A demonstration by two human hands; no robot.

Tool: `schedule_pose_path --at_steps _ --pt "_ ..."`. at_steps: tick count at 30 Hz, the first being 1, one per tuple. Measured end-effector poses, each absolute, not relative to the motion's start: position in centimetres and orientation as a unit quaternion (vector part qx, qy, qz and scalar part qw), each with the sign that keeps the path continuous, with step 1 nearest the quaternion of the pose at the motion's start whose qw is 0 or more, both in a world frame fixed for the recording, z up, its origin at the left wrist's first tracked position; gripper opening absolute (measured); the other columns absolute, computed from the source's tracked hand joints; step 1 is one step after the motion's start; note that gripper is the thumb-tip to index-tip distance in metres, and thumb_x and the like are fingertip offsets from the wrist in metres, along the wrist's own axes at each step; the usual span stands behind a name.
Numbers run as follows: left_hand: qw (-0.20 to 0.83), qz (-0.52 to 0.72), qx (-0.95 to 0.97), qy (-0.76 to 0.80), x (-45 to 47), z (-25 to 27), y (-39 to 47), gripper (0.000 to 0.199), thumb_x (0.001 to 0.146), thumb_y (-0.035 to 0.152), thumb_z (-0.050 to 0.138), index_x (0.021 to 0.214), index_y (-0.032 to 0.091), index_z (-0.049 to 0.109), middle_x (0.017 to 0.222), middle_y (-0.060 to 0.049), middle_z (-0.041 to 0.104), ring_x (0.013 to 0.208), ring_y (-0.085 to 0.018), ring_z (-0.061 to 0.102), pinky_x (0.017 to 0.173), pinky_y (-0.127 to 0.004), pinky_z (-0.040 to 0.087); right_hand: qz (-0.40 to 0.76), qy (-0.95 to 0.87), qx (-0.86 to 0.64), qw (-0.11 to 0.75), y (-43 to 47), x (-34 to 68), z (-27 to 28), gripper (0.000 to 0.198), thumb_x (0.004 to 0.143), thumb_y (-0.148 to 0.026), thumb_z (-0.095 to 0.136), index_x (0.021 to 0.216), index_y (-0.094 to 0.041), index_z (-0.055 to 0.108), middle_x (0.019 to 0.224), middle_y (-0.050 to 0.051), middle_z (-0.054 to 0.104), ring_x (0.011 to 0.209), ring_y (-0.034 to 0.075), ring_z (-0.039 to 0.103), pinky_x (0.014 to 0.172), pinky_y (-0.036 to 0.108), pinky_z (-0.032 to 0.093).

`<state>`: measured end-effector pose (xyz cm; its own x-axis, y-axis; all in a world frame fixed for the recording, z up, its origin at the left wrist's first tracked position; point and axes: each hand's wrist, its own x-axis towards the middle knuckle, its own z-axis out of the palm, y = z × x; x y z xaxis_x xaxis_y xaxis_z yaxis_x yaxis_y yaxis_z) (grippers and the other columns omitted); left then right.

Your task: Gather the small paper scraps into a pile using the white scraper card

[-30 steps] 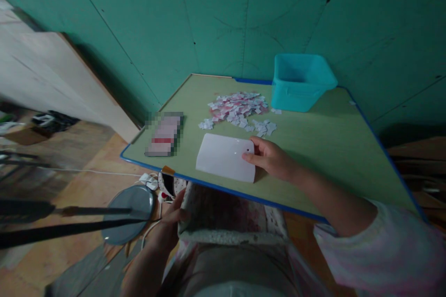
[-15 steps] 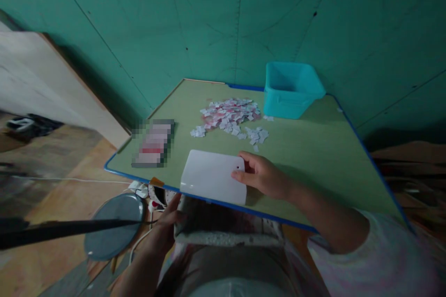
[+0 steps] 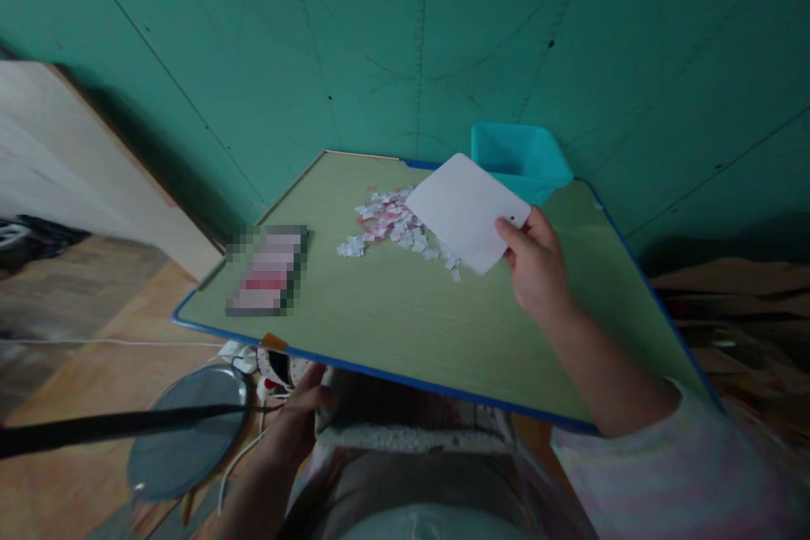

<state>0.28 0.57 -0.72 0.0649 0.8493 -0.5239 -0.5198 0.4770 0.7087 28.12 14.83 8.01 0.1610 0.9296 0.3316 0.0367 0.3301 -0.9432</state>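
My right hand (image 3: 537, 266) grips one corner of a thin white plastic board (image 3: 468, 215), its thumb on top beside a small hole. The board is tilted in the air over a heap of small paper scraps (image 3: 392, 219), white with pink stains, and hides part of it. Just behind the board stands a turquoise plastic bin (image 3: 537, 186), partly covered by it. Low at the table's front edge, my left hand (image 3: 304, 405) is near my lap; its fingers are partly hidden and their grip does not show.
The green table (image 3: 380, 325) has a blue edge and stands against a green wall. A pixelated flat dark-edged object (image 3: 269, 270) lies on its left side. On the floor at left are a round grey stool (image 3: 190, 430) and white cables. A pale panel (image 3: 94, 160) leans on the wall.
My right hand has lifted the white board from the table's front edge and carried it forward and right, turning it over the paper scraps. My left hand stays low by the edge.
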Motion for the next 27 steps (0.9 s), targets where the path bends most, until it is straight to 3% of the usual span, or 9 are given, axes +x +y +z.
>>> schedule_pose_path --at_steps 3,5,10,12,18,23,27 --pt "0.696 0.463 0.175 0.52 0.6 0.2 0.1 0.055 0.055 0.011 0.057 0.107 0.027 0.06 0.083 -0.002 0.073 0.081 -0.026 0.066 0.044 -0.023 0.046 0.313 -0.553 -0.477 0.607 15.3 28.7 7.6 0.018 0.074 -0.032 0.051 0.087 -0.021 0.048 0.086 0.002 0.057 0.076 0.015 0.053 0.067 0.031 0.043" --pt "0.693 0.458 0.176 0.528 0.6 0.5 -0.3 0.057 0.054 0.01 0.056 0.108 0.027 0.059 0.092 -0.002 0.072 0.088 -0.027 0.064 0.048 -0.024 0.047 0.283 -0.578 -0.504 0.576 15.1 28.6 7.3 0.014 0.073 -0.031 0.051 0.082 -0.021 0.047 0.077 0.0 0.056 0.07 0.014 0.05 0.062 0.029 0.041" --pt "0.659 0.486 0.144 0.556 0.1 -0.1 -0.9 0.046 0.054 0.01 0.056 0.097 0.026 0.064 0.109 0.0 0.066 0.11 -0.028 0.052 0.078 -0.032 0.047 0.192 -0.657 -0.554 0.474 14.0 27.8 7.5 0.01 0.074 -0.029 0.048 0.073 -0.02 0.044 0.06 -0.003 0.045 0.055 0.012 0.041 0.052 0.026 0.031" --pt "0.653 0.496 0.139 0.555 0.1 -0.1 -1.2 0.043 0.053 0.01 0.055 0.093 0.025 0.065 0.108 -0.001 0.067 0.112 -0.03 0.05 0.081 -0.035 0.045 0.172 -0.669 -0.555 0.464 13.7 27.6 7.7 0.009 0.074 -0.027 0.047 0.072 -0.02 0.043 0.058 -0.003 0.044 0.054 0.012 0.039 0.051 0.026 0.028" --pt "0.682 0.48 0.136 0.534 0.2 0.4 -1.6 0.044 0.049 0.013 0.056 0.091 0.025 0.062 0.097 -0.003 0.071 0.102 -0.036 0.055 0.072 -0.041 0.047 0.19 -0.659 -0.541 0.487 13.8 27.7 7.7 0.01 0.072 -0.023 0.047 0.066 -0.02 0.039 0.055 -0.005 0.039 0.053 0.011 0.036 0.051 0.026 0.027" --pt "0.677 0.501 0.154 0.517 -0.1 -0.1 -2.0 0.044 0.049 0.008 0.055 0.088 0.025 0.065 0.094 0.001 0.072 0.101 -0.031 0.056 0.062 -0.03 0.048 0.194 -0.629 -0.546 0.519 14.0 28.0 7.8 0.007 0.072 -0.024 0.047 0.069 -0.02 0.042 0.062 -0.003 0.044 0.058 0.012 0.04 0.054 0.027 0.03" --pt "0.675 0.507 0.143 0.517 -0.2 -0.4 -2.2 0.044 0.051 0.006 0.055 0.089 0.025 0.067 0.09 0.002 0.072 0.101 -0.031 0.057 0.055 -0.027 0.047 0.186 -0.635 -0.557 0.503 13.9 28.0 7.9 0.01 0.071 -0.023 0.047 0.065 -0.021 0.038 0.057 -0.004 0.039 0.055 0.011 0.036 0.052 0.027 0.027"
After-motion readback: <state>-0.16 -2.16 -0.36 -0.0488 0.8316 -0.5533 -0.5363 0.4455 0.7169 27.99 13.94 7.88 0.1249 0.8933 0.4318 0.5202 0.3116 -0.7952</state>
